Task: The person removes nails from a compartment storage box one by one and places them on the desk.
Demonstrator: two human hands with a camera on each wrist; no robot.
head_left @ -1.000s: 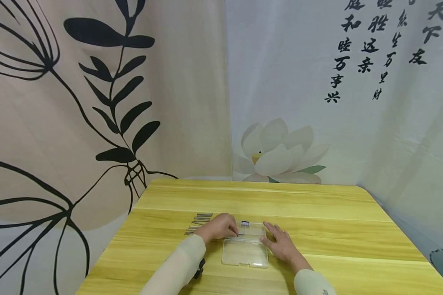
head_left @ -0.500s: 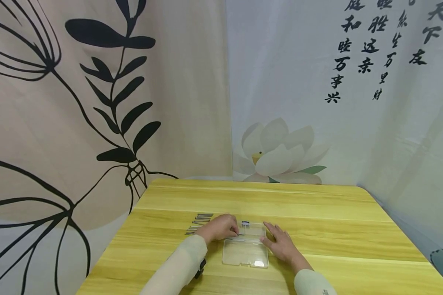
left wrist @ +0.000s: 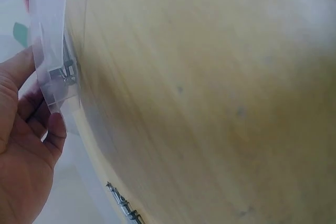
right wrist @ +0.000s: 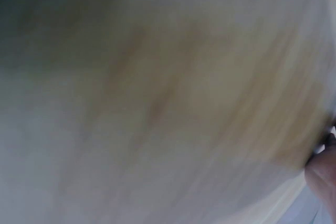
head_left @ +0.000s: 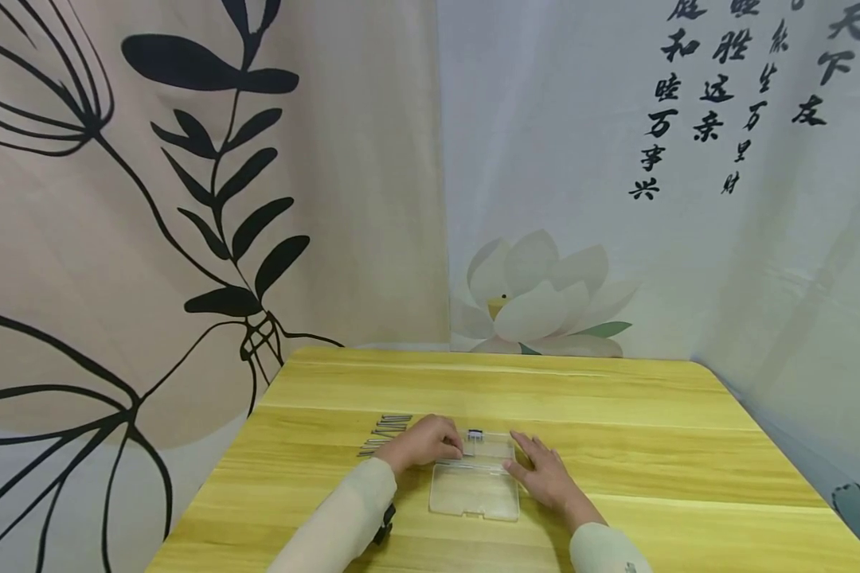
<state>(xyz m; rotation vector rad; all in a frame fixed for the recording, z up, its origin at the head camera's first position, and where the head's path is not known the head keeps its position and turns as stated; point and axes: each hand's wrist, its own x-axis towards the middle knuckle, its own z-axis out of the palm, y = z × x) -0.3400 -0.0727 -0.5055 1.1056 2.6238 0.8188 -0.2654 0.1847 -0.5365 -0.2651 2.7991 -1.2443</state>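
Note:
A clear plastic box (head_left: 490,449) lies on the table with its see-through lid (head_left: 474,492) folded out on the near side. My left hand (head_left: 430,440) is at the box's left end with fingers bent; what the fingertips hold I cannot tell. In the left wrist view, its fingers (left wrist: 56,127) lie round a box corner, close to small metal pieces (left wrist: 68,72) inside. My right hand (head_left: 545,473) rests along the box's right edge, fingers extended. Left of the box, several slim, screw-like metal pieces (head_left: 387,428) lie in a rough column.
The yellow wood-grain table (head_left: 652,446) extends to both sides and behind the box. Printed fabric (head_left: 373,175) with plant and lotus drawings hangs behind it. A small dark blue part (head_left: 475,435) shows at the box's far edge.
Both hands and the box stay in nearly the same place. A dark tip that showed at the left fingertips a second ago no longer shows.

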